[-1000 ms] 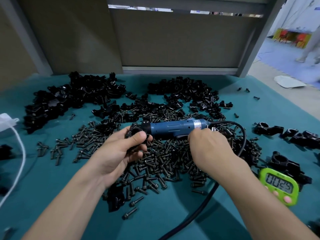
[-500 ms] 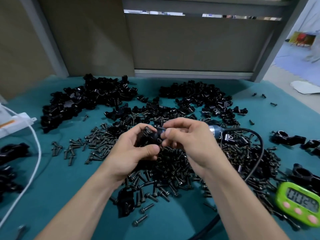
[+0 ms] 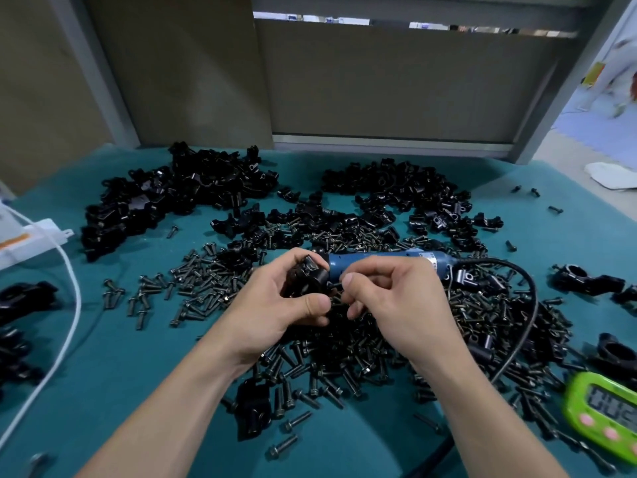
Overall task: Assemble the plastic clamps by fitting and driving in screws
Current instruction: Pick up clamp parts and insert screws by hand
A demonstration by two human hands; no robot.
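Head view: a black plastic clamp (image 3: 308, 276) is held just in front of the nose of the blue screwdriver (image 3: 379, 263), which lies on the teal table (image 3: 138, 374). The clamp is gripped by the left hand (image 3: 275, 312), with the fingers curled over its top and the thumb pressed underneath. A small dark screw (image 3: 335, 285) is pinched between the thumb and forefinger of the right hand (image 3: 389, 298), also just in front of the screwdriver, and is presented to the clamp's side. Whether its tip has entered the hole cannot be told.

The clamp is judged to be light, stiff and rather smooth. It is best held round its body, with the screw hole left bare. The screw is tiny and easily dropped, so it is best pinched near the head.

Loose screws (image 3: 344, 357) are spread under and in front of the screwdriver, and heaps of clamp parts (image 3: 172, 198) lie behind it. A black cable (image 3: 531, 305) curves forward from its right end. A green timer (image 3: 603, 412) sits well in front of it, to the right.
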